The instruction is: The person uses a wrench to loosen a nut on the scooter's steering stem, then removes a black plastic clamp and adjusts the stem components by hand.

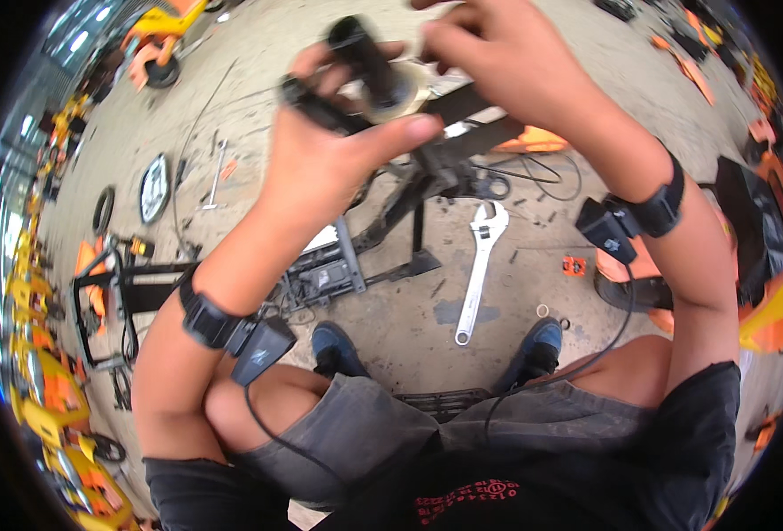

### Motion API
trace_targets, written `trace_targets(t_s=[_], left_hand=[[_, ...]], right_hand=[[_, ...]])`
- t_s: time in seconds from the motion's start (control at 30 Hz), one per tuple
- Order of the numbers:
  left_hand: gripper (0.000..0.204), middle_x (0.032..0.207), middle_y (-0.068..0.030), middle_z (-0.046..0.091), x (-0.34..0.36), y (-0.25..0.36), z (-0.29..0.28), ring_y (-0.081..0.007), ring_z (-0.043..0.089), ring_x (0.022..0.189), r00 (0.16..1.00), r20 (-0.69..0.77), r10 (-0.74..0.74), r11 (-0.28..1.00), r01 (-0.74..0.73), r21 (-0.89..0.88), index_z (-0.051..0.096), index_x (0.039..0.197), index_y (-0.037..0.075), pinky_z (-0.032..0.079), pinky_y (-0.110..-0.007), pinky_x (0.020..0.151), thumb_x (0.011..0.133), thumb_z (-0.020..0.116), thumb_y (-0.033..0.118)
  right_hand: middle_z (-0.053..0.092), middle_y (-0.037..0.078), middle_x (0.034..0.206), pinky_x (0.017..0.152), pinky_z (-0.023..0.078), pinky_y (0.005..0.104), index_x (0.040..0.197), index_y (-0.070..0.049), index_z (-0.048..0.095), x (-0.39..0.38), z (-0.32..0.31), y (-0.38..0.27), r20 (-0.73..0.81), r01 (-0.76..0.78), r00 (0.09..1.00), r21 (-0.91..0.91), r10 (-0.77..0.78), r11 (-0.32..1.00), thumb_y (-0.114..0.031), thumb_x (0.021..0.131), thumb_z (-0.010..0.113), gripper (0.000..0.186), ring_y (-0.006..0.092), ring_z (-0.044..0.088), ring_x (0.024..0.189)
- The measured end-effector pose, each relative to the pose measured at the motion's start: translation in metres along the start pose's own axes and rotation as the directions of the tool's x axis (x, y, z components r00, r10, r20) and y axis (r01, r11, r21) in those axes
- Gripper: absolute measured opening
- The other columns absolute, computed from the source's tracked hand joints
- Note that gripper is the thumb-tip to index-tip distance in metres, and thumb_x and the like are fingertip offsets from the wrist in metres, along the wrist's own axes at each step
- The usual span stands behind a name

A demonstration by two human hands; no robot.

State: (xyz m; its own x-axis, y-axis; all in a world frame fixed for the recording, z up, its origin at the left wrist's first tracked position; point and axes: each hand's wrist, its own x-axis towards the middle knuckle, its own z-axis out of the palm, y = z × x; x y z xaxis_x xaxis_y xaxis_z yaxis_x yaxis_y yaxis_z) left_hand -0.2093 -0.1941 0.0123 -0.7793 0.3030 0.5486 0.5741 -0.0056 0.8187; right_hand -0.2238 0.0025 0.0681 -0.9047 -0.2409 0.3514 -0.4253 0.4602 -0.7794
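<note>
My left hand (334,146) is wrapped round the base of a short black tube (360,53), its thumb lying along the near side. A pale ring-like part (400,96) surrounds the tube's lower end, partly covered by my fingers. My right hand (480,49) is raised just to the right of the tube, apart from it. Its fingers are bent and smeared by motion, so what they hold, if anything, does not show. Beneath both hands is a black metal vehicle frame (440,164). An adjustable wrench (477,274) lies on the floor between my feet and the frame.
A slim metal tool (217,175), a lamp-like part (154,188) and a black ring (103,211) lie to the left. Small rings (543,311) and an orange piece (574,265) lie right of the wrench. Orange and yellow vehicles (46,416) line the left side.
</note>
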Motion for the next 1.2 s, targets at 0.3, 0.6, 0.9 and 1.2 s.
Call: trace_targets(t_s=[0.3, 0.6, 0.9, 1.2], left_hand=[[0.067, 0.119, -0.0138, 0.062, -0.006, -0.002, 0.005, -0.0169, 0.060, 0.112, 0.994, -0.032, -0.105, 0.960, 0.093, -0.264, 0.043, 0.128, 0.000, 0.050, -0.031, 0.098, 0.077, 0.086, 0.005], [0.072, 0.124, -0.0172, 0.061, -0.013, 0.004, -0.003, -0.0239, 0.060, 0.115, 0.987, 0.019, -0.161, 0.986, 0.162, -0.041, 0.045, 0.134, 0.000, 0.045, -0.036, 0.103, 0.081, 0.084, 0.030], [0.073, 0.127, -0.0274, 0.056, -0.053, -0.027, 0.003, -0.0410, 0.053, 0.122, 0.991, -0.024, -0.134, 0.944, 0.135, 0.302, 0.045, 0.137, -0.004, 0.042, -0.046, 0.105, 0.084, 0.075, 0.034], [0.055, 0.119, -0.0273, 0.060, -0.033, -0.029, 0.038, -0.0423, 0.057, 0.114, 0.993, -0.114, -0.020, 0.954, 0.052, 0.294, 0.052, 0.125, -0.005, 0.044, -0.047, 0.100, 0.086, 0.071, 0.027]], right_hand=[[0.070, 0.014, 0.108, 0.084, 0.051, 0.0294, 0.128, 0.006, 0.053, 0.005, 0.007, 0.034, -0.269, 0.053, 0.963, 0.264, 0.021, 0.963, -0.023, 0.102, 0.053, 0.039, 0.0181, 0.067, 0.094], [0.055, 0.004, 0.083, 0.067, 0.045, 0.0341, 0.106, -0.006, 0.058, 0.004, -0.030, 0.104, -0.493, -0.236, 0.658, 0.583, 0.569, 0.778, -0.032, 0.100, 0.048, 0.029, 0.0159, 0.053, 0.072], [0.048, 0.006, 0.066, 0.046, 0.037, 0.0400, 0.084, -0.008, 0.056, -0.142, 0.044, 0.248, -0.248, -0.898, 0.385, 0.120, 0.889, 0.423, -0.038, 0.099, 0.045, 0.035, 0.0212, 0.049, 0.055], [0.068, 0.031, 0.102, 0.080, 0.058, 0.0486, 0.129, 0.013, 0.043, -0.205, 0.155, 0.371, 0.056, -0.470, 0.711, -0.704, 0.701, 0.533, -0.039, 0.093, 0.060, 0.066, 0.0444, 0.070, 0.092]])
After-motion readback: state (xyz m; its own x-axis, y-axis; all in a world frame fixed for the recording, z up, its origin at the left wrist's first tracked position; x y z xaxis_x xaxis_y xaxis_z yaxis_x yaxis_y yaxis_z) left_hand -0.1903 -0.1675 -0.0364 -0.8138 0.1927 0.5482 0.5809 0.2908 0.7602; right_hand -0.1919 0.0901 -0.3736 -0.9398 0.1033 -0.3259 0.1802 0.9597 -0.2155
